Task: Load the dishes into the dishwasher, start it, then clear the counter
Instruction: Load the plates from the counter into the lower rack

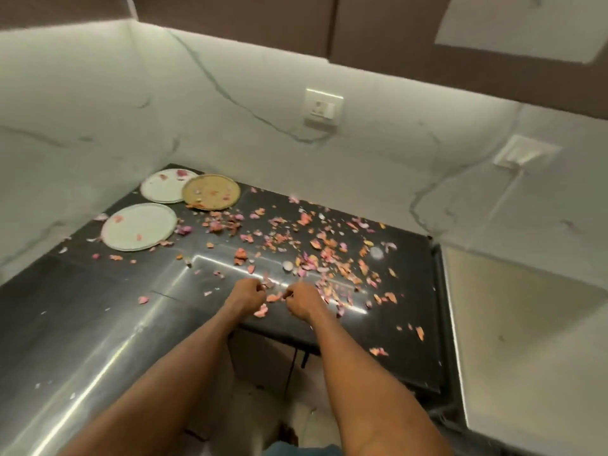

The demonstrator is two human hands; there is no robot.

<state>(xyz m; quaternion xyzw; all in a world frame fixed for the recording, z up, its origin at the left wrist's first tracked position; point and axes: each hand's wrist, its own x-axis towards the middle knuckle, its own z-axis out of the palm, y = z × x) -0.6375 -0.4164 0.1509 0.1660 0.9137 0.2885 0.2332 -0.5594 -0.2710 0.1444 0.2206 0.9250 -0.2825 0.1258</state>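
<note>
Two bare forearms reach forward over the near edge of a dark, glossy tabletop (pixel 98 324). The left hand (pixel 247 292) and the right hand (pixel 301 299) sit close together, knuckles up, fingers curled inward. Each seems to be pinching scraps off the surface, though the fingertips are turned away and blurred, so what they hold is not certain.

Between and just beyond the hands lies a wide scatter of pink and orange peelings (pixel 316 245), probably onion skin or petals. They look paper-thin, dry and nearly weightless. Such flakes would likely slide on the polished stone, cling to damp fingers and crumble if squeezed. Sweeping them into a pile with the edge of a palm should work better than picking one by one.

Farther back, toward the left corner, three dishes rest flat. The nearest is a pale round plate (pixel 138 227) with a few flakes on it. Behind it sits a second pale plate (pixel 163 187), and touching or slightly overlapping its right rim is a brass-coloured plate (pixel 210 191). These look stiff, smooth and moderately light; the rim is the natural place to grip.

A marble-patterned wall (pixel 230 93) rises behind, carrying a white switch plate (pixel 323 106).
</note>
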